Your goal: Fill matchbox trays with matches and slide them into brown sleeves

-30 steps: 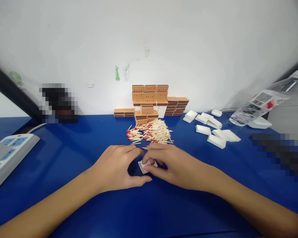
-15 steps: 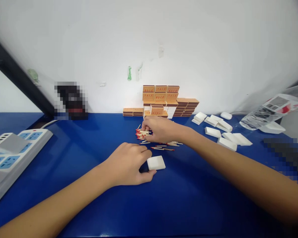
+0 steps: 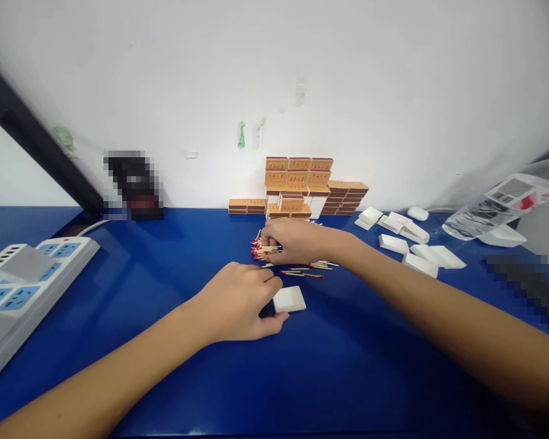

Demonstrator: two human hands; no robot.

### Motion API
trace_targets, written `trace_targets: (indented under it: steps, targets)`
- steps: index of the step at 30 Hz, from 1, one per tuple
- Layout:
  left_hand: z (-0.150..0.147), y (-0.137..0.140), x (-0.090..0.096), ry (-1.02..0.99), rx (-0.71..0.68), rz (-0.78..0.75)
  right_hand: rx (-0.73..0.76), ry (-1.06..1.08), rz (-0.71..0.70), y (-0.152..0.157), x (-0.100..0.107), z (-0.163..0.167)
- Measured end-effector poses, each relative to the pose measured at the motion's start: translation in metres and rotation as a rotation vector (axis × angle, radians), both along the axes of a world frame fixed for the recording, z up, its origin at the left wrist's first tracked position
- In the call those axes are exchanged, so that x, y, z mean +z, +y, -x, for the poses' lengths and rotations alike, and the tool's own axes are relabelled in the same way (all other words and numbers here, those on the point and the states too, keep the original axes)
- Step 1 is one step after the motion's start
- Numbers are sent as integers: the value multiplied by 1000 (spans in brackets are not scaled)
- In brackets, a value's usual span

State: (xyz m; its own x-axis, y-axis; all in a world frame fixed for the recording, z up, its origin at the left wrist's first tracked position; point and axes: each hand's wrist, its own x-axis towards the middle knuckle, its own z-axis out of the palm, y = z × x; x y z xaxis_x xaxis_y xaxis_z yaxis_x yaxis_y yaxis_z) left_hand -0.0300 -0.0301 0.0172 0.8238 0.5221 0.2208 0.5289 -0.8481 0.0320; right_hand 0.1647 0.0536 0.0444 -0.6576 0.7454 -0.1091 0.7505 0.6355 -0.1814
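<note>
A white matchbox tray (image 3: 290,299) lies on the blue table, its hollow side up. My left hand (image 3: 240,302) steadies it from the left, thumb at its near edge and fingers at its far left corner. Beyond it, my right hand (image 3: 295,241) reaches into a loose pile of red-tipped matches (image 3: 258,249), with thumb and fingers pinched on some of them. Part of the pile is hidden under that hand. A few stray matches (image 3: 302,274) lie between the hand and the tray.
Orange matchboxes (image 3: 298,177) are stacked against the wall behind the matches. Several more white trays (image 3: 393,244) lie scattered at the right, near a tilted plastic bottle (image 3: 480,210) and a small white case (image 3: 418,213). A power strip (image 3: 41,274) lies on the left.
My right hand's fingers have shifted slightly and closed further among the matches. My left hand keeps its hold on the tray. The view has moved a little.
</note>
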Motion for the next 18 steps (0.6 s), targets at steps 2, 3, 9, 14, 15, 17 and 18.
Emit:
trace_targets:
  steps: [2, 3, 9, 14, 15, 17, 18]
  targets:
    - [0, 0, 0, 5, 4, 0, 11, -5, -21, 0, -1, 0]
    - [1, 0, 0, 6, 6, -2, 16, -6, -29, 0, -1, -1]
    - [3, 3, -1, 8, 25, 10, 9, -28, -6, -7, 5, -10]
    - [1, 6, 3, 36, 50, 58, -4, 39, 2, -13, 9, -24]
    - [1, 7, 4, 36, 57, 68, 0, 54, -11, -13, 9, -27]
    - [0, 7, 5, 30, 73, 93, 14, 78, -38, -13, 10, -35]
    - [0, 7, 5, 25, 82, 108, 20, 92, -49, -13, 11, -39]
